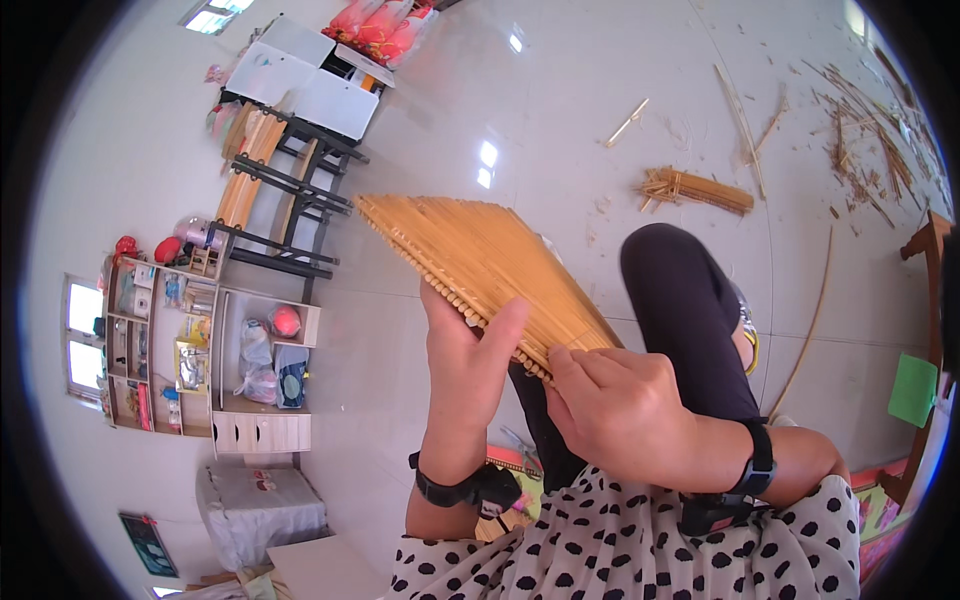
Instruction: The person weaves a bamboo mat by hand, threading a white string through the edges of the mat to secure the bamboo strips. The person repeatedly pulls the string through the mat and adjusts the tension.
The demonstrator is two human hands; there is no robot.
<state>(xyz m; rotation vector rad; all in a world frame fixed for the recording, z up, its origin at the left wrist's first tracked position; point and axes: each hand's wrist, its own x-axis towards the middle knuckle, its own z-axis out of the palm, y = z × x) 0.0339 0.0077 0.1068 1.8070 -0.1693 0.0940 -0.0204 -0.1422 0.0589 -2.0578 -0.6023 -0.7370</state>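
Note:
A flat panel of narrow golden-brown bamboo strips (490, 250), set side by side, is held up tilted in front of my knees. Small pale knobs line its lower left edge like a row of beads. My left hand (468, 350) grips that edge, thumb on the upper face and the other fingers hidden underneath. At the near corner my right hand (630, 410) is closed on the panel, its fingers bent over the surface. Straps with small dark devices circle both wrists.
A bundle of bamboo strips (700, 190) lies on the tiled floor beyond my knee, with scattered scraps (860, 140) at the far right. A long thin strip (808, 320) rests right of my leg. Shelves (160, 350), dark-framed stools (285, 190) and white bins (300, 80) stand at left.

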